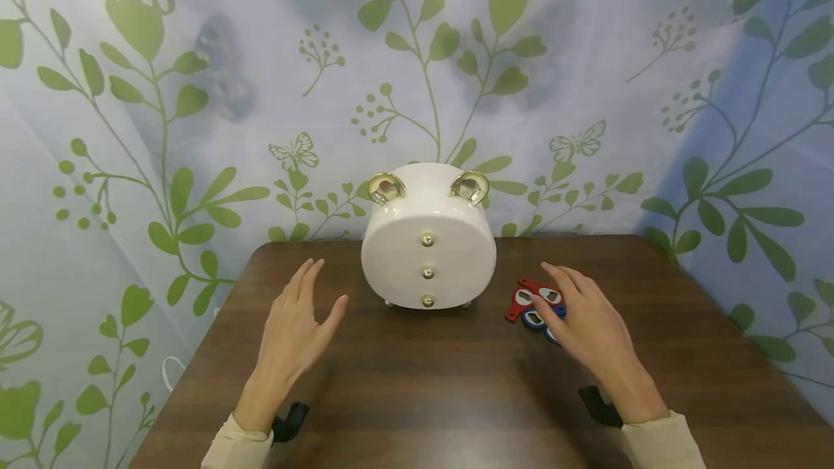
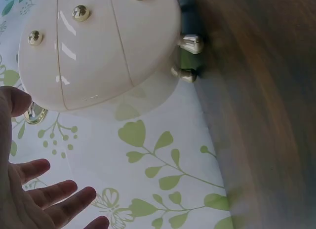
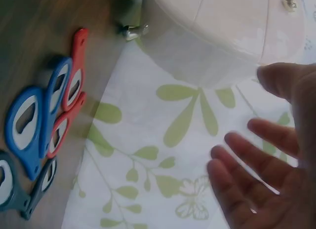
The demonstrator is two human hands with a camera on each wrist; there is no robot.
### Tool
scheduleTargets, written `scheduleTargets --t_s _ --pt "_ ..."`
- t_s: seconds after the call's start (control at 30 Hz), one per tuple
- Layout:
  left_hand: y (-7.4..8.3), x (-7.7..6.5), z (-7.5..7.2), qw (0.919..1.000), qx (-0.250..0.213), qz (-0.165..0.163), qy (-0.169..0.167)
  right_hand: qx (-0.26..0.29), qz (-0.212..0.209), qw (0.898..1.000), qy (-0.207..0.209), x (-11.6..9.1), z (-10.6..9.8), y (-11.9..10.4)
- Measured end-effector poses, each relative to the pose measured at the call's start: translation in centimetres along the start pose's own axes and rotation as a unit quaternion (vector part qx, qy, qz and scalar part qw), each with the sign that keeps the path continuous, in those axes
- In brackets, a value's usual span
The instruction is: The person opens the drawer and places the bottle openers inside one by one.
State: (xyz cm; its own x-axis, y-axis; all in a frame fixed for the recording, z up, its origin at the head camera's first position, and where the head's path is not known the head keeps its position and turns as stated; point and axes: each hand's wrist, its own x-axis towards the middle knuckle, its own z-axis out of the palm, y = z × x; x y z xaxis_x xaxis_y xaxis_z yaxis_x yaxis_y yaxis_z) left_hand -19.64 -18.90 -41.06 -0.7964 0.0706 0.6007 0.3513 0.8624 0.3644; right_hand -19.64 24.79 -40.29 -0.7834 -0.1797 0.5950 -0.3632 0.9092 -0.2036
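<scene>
A white, rounded drawer box [image 1: 397, 266] stands on the table, with three gold knobs down its front, two gold ears on top and small gold feet. My left hand [image 1: 293, 331] hovers in front of its left side, fingers straight and thumb apart, holding nothing. On the other side my right hand [image 1: 593, 328] is likewise spread and holds nothing. It partly covers a cluster of bottle openers in the head view. In the right wrist view they are red bottle openers [image 3: 78, 51], blue bottle openers [image 3: 31, 157] and dark bottle openers [image 3: 17, 202], some overlapping.
The brown wooden table [image 1: 423, 382] has rounded far corners. Behind it hangs a pale cloth [image 1: 260, 129] printed with green leaves and butterflies. Black straps [image 1: 289, 422] show at both wrists, and a white cord loop [image 1: 171, 371] hangs beyond the left edge.
</scene>
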Motion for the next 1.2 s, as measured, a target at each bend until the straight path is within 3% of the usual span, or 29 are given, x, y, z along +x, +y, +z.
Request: scheduleTargets --t_s 0.17,0.37,0.57,0.9,1.2 --pt "0.4 0.3 0.1 0.9998 -0.010 0.012 0.016 0.036 -0.038 0.997 0.052 1.1 0.4 -0.6" --pt "0.5 0.7 0.1 0.9968 -0.073 0.013 0.030 0.081 -0.067 0.990 0.090 2.4 1.0 -1.7" --pt "0.7 1.4 0.2 0.9949 -0.094 0.017 0.033 0.100 -0.066 0.988 0.100 3.1 1.5 -2.7" --pt "1.1 1.9 0.6 0.9935 -0.112 -0.017 -0.009 0.117 -0.056 0.986 0.107 4.1 1.9 -4.0" --pt "1.1 2.9 0.5 0.9916 -0.128 -0.023 -0.005 0.131 -0.050 0.984 0.114 4.8 2.0 -4.9"
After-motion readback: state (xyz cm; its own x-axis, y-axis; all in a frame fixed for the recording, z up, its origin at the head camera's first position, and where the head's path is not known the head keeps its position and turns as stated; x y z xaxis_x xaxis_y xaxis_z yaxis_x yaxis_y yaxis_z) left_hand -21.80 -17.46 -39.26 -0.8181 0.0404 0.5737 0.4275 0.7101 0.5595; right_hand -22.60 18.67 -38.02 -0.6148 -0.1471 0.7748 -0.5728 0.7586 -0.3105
